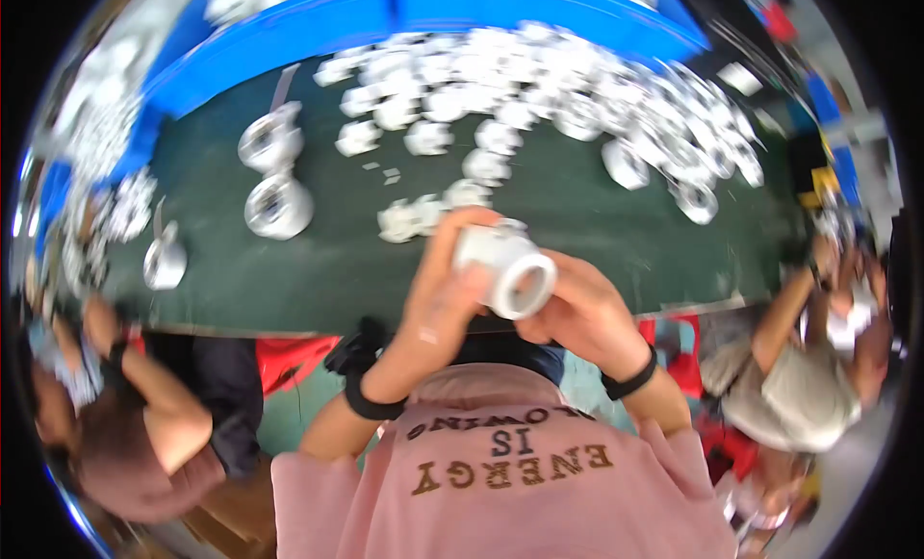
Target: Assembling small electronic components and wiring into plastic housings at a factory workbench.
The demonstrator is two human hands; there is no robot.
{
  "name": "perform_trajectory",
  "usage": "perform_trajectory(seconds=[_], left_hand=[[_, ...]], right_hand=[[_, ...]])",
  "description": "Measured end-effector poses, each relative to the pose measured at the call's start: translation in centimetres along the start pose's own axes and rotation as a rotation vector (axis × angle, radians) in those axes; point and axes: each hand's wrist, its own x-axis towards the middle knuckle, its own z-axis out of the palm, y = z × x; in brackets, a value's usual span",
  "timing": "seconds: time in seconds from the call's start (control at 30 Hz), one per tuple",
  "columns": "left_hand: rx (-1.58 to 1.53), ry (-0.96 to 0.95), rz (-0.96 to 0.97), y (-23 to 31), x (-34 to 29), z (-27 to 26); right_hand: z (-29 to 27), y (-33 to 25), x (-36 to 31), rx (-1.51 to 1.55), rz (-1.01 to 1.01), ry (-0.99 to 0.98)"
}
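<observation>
WHITE FITTING (494, 256): TWO-HAND HOLD, NEAR EDGE OF TABLE (346, 285)

Position: the fitting is held up in front of the wearer, approx. mid-length of the table's near edge. It is a short, hollow part, tilted; its round open end faces the near edge and slightly R. Clearance to the table surface cannot be told from this view.

Grip status: L grip (445, 285) – closed on the fitting at its L side, fingers wrapped toward the far side. R grip (582, 299) – closed on the same part from the R, next to the open end. Some fingertips are hidden, and the hands are partly blurred. Each wrist carries a black band, L (366, 403) and R (633, 380).

Surrounding parts: a large group of white fittings (448, 102) covers the table from mid far edge toward the far R corner; a short line of them runs down toward the hands. Ring-shaped parts (626, 165) lie at the R side of that group. Toward the L end, two round white parts (279, 206) sit one behind the other, touching or nearly so; a thin strip extends from the rear one. A single white part (166, 263) lies nr. the near L corner. Blue bins (462, 6) line the far edge.

Adjacent persons: one co-worker (144, 444) off the near L corner, another (789, 386) off the near R corner.
</observation>
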Motion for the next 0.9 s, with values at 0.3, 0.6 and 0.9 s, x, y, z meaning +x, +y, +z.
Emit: perform_trajectory(seconds=[0.3,0.6,0.9], left_hand=[[-0.129,0.277,0.067,-2.0,0.1,2.7],[0.076,0.354,0.196,-2.7,-0.9,2.2],[-0.288,0.173,-0.249,0.3,-2.5,-0.4]], right_hand=[[1.8,2.1,0.5,-1.004,-0.576,0.31],[2.1,0.8,1.0,-1.571,-0.647,0.135],[1.7,2.5,1.7,-1.118,-0.627,-0.039]])
